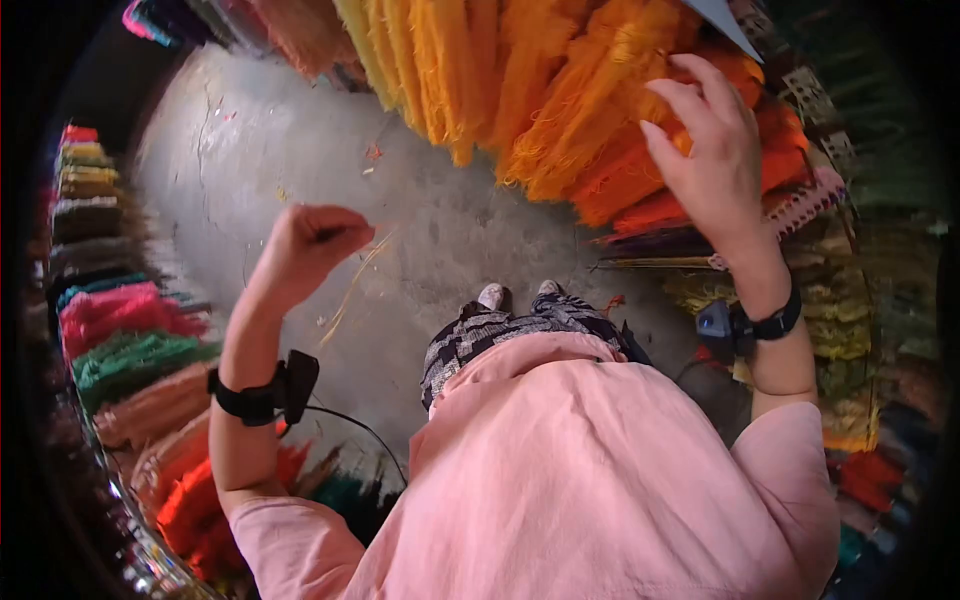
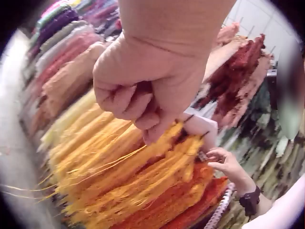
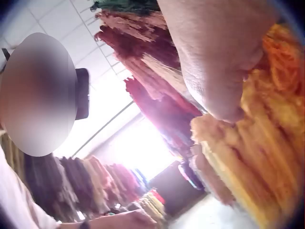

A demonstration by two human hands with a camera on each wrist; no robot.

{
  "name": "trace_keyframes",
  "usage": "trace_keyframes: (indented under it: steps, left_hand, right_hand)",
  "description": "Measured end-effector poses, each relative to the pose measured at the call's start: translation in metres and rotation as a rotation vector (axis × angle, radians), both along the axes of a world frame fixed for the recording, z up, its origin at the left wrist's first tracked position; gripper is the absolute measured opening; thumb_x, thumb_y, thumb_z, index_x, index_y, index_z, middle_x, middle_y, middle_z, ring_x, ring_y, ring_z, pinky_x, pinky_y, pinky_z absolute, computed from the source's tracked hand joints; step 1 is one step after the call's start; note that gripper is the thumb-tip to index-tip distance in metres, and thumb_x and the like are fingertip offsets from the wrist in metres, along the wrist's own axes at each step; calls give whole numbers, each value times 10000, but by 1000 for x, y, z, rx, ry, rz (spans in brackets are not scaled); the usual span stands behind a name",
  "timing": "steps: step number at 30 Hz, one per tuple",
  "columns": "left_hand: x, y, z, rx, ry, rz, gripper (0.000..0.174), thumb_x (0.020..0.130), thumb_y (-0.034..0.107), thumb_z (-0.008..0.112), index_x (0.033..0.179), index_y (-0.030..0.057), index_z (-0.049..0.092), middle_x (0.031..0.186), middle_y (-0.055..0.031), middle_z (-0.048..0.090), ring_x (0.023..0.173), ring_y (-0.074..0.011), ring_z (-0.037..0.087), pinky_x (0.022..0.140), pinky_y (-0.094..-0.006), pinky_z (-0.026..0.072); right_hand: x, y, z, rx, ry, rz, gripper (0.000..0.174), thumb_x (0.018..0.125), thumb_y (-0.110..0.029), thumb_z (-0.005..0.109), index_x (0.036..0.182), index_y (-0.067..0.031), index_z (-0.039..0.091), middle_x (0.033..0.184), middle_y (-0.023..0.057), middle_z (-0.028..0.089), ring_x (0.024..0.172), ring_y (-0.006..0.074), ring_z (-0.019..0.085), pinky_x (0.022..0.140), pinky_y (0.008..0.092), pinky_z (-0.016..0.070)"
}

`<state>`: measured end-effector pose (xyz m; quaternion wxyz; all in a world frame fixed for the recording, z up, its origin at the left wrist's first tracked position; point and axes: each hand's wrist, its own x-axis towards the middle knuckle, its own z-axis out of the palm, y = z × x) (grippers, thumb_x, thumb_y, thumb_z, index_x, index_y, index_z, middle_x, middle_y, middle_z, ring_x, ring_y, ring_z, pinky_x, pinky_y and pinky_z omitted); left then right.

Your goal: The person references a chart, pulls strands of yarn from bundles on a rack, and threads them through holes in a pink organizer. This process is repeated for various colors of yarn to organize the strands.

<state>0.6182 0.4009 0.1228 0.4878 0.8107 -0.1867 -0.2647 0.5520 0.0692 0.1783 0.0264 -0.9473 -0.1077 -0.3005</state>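
Long skeins of yellow and orange yarn [image 1: 560, 110] hang in a row in front of me. My left hand [image 1: 305, 255] is over the floor, to the left of the skeins, its fingers curled with thumb and fingertips together. Thin yellow strands [image 1: 355, 285] trail down from its fingertips; in the left wrist view these strands [image 2: 109, 164] run off to the left. My right hand [image 1: 710, 150] is at the orange skeins, its fingers spread and slightly bent. In the right wrist view, that hand [image 3: 217, 71] covers part of the orange yarn [image 3: 286, 62].
Folded skeins in pink, green and brown [image 1: 135, 345] line the left side. Olive and dark green yarn [image 1: 830, 330] hangs at the right, beside a pale chain-like strip [image 1: 805, 205]. The grey concrete floor [image 1: 250, 130] shows between, with small scraps [image 1: 373, 152] on it.
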Motion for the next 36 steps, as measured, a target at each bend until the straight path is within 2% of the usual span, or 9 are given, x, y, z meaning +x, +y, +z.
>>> trace_keyframes:
  steps: [5, 8, 11, 15, 16, 18, 25, 31, 36]
  left_hand:
    - [14, -75, 75, -47, -199, -277, 85, 752, 62, 581, 765, -20, 599, 627, 40, 525, 592, -18, 449, 537, -173, 378]
    - [27, -108, 94, -75, -243, -408, 126, 743, 96, 597, 781, -24, 605, 639, 34, 546, 596, -11, 454, 541, -172, 382]
    - [31, -130, 105, -162, -284, -425, 149, 740, 108, 608, 793, -31, 607, 646, 36, 549, 584, -11, 451, 533, -170, 375]
    - [42, -133, 107, -277, -189, -424, 151, 755, 116, 600, 825, -17, 613, 618, 48, 518, 505, 0, 366, 442, -156, 264]
    - [43, -134, 105, -350, -114, -425, 149, 761, 110, 592, 837, -17, 611, 609, 50, 506, 491, 0, 347, 433, -156, 244]
    - [55, -137, 91, -555, 128, -532, 143, 785, 91, 560, 868, -20, 596, 578, 45, 458, 458, -16, 312, 418, -161, 223]
    - [66, -145, 0, -525, 505, -383, 140, 808, 117, 546, 791, -13, 596, 555, 28, 440, 457, -39, 338, 406, -164, 238]
    - [41, -171, -62, -350, 466, -505, 96, 784, 71, 550, 788, 6, 621, 580, 20, 495, 507, -42, 399, 453, -183, 313]
    - [10, -212, -95, -261, 291, -769, 94, 765, 67, 559, 802, 12, 626, 621, 14, 542, 569, -66, 485, 518, -201, 396]
  right_hand:
    - [-10, 51, 24, 753, 185, 417, 186, 673, -92, 599, 842, -19, 576, 853, 109, 553, 617, 224, 560, 580, 287, 450]
    - [4, 51, 24, 1102, 642, 566, 167, 746, -60, 563, 892, 20, 569, 926, 84, 540, 670, 86, 547, 587, 192, 435]
    - [7, 32, 37, 1141, 841, 422, 221, 772, -74, 539, 966, 31, 533, 903, 88, 554, 668, 81, 548, 605, 182, 436]
    - [-1, 16, 48, 1101, 597, 408, 158, 789, -151, 539, 788, 4, 570, 642, 50, 566, 548, 79, 526, 501, 186, 429]
    - [-11, 15, 65, 1238, 729, 443, 111, 794, -117, 538, 753, -17, 562, 574, 2, 509, 459, 44, 431, 394, 153, 356]
    - [-21, 12, 80, 1264, 631, 394, 119, 793, -116, 541, 757, -7, 570, 553, 11, 511, 431, 42, 423, 372, 143, 336]
    - [-54, -20, 102, 1422, 306, 547, 114, 802, -94, 518, 841, 3, 565, 630, 29, 558, 443, 40, 443, 360, 129, 321]
    - [-79, 12, 104, 1385, -109, 309, 122, 816, -124, 508, 867, -15, 535, 676, 27, 534, 560, 60, 477, 491, 139, 377]
    - [-94, -11, 48, 1636, 113, 572, 112, 841, -162, 453, 817, -53, 447, 574, 11, 433, 463, 82, 393, 453, 196, 330]
